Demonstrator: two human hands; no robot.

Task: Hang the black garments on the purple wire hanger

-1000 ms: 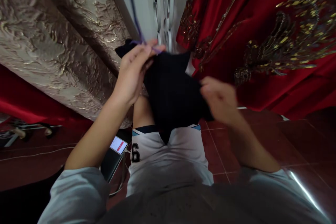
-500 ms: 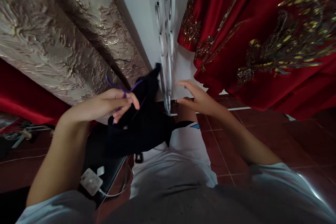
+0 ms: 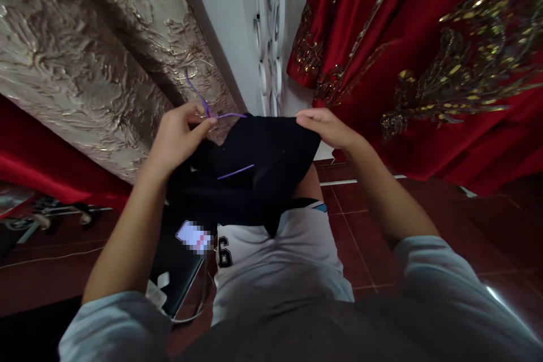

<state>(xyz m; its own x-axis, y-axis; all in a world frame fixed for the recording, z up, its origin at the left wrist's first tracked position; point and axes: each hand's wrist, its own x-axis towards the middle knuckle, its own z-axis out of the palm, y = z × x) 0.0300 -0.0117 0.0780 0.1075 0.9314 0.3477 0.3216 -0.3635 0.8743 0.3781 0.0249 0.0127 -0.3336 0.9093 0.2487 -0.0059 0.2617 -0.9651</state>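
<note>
A black piece of cloth (image 3: pixel 258 169) is stretched between both my hands in front of my chest and hangs over my white shorts (image 3: pixel 271 260). My left hand (image 3: pixel 178 136) is closed, pinching the cloth's upper left edge together with a thin purple thread (image 3: pixel 235 171) that runs across the cloth and curls up above my fingers. My right hand (image 3: pixel 326 127) is closed on the upper right edge of the cloth.
A gold embossed curtain (image 3: pixel 85 56) hangs at the left. Red fabric with gold embroidery (image 3: pixel 424 68) hangs at the right, with a white wall and ornamental grille (image 3: pixel 267 39) between. A phone (image 3: pixel 193 236) and charger lie on a dark seat beside my left leg. The floor is dark red tile (image 3: pixel 424 226).
My right hand, free half a second ago, has taken hold of the cloth's right edge. My left hand rose, and the cloth is now spread between both hands.
</note>
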